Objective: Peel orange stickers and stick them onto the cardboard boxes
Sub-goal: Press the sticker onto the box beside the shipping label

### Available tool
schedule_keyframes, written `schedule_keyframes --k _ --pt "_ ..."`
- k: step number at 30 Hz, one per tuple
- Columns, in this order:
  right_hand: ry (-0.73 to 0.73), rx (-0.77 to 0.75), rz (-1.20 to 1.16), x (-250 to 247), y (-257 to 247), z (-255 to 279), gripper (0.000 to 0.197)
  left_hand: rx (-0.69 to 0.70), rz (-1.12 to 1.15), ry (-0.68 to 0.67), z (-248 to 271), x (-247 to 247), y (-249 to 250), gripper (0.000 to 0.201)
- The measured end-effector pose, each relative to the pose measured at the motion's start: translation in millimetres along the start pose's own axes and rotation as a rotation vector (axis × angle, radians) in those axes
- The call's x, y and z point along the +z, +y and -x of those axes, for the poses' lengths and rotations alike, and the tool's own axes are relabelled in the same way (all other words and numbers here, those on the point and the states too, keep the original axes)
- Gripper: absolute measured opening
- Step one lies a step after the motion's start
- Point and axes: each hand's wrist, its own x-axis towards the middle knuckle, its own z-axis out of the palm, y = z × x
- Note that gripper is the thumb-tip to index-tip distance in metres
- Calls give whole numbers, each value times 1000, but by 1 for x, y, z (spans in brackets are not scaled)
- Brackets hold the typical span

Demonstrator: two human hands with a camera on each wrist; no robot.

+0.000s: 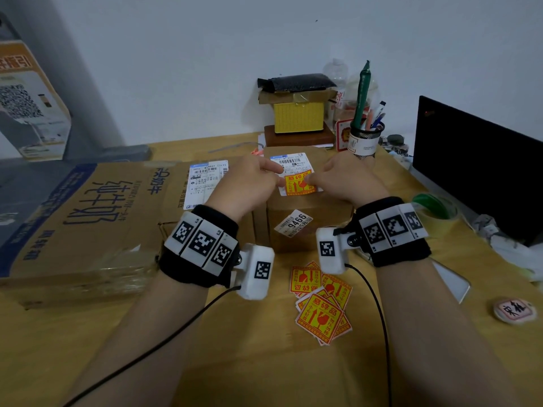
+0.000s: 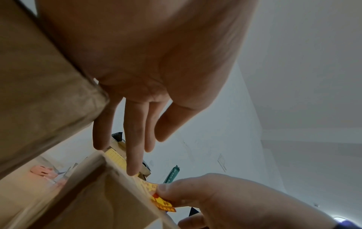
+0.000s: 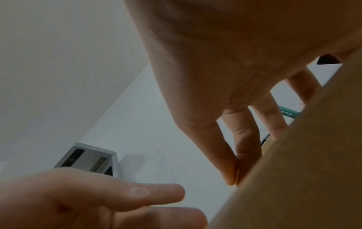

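A small cardboard box [image 1: 308, 227] stands mid-table with a white shipping label on top. An orange sticker [image 1: 298, 183] lies over that label's near end. My right hand [image 1: 311, 180] pinches the sticker's right edge between thumb and forefinger; in the left wrist view the sticker [image 2: 162, 199] sits under that thumb. My left hand [image 1: 274, 176] reaches in from the left with straight fingers [image 2: 135, 155], one tip touching the box top beside the sticker. The right wrist view shows my right hand [image 3: 234, 175] pinched at the box edge, the sticker hidden. A pile of orange stickers [image 1: 321, 301] lies near me.
A large printed carton [image 1: 88, 218] lies at the left, with another labelled box [image 1: 205, 177] between it and the small one. A pen holder [image 1: 364, 136], a yellow box stack [image 1: 298, 116], a black screen [image 1: 476, 160] and a green tape roll [image 1: 435, 207] stand behind and right.
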Motion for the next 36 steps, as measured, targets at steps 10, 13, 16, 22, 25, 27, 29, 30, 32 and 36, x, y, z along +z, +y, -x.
schedule_keyframes --k 10,13,16,22,25,27,29,30,32,36 --pt "13 35 24 -4 -8 11 59 10 0 -31 -1 2 0 21" --pt "26 45 72 -5 -5 10 51 2 1 -46 0 2 1 20" --pt "32 53 92 -6 -3 8 49 -2 -1 -46 1 2 2 20" --pt "41 71 84 -4 -5 8 49 1 -18 -52 3 2 4 24" --pt "53 102 98 -4 -6 8 51 10 -46 -74 4 2 3 27" --pt "38 108 109 -3 -7 9 60 -1 -62 -88 3 2 4 27" --pt "22 82 111 -2 -7 7 79 -21 -72 -95 1 2 4 24" --pt "15 71 110 -2 -6 5 85 -25 -87 -94 0 3 3 22" --pt "18 66 117 -3 -5 4 88 -26 -123 -86 -3 3 2 16" --pt "40 66 140 -11 -8 13 79 -31 -152 -57 -6 3 -1 10"
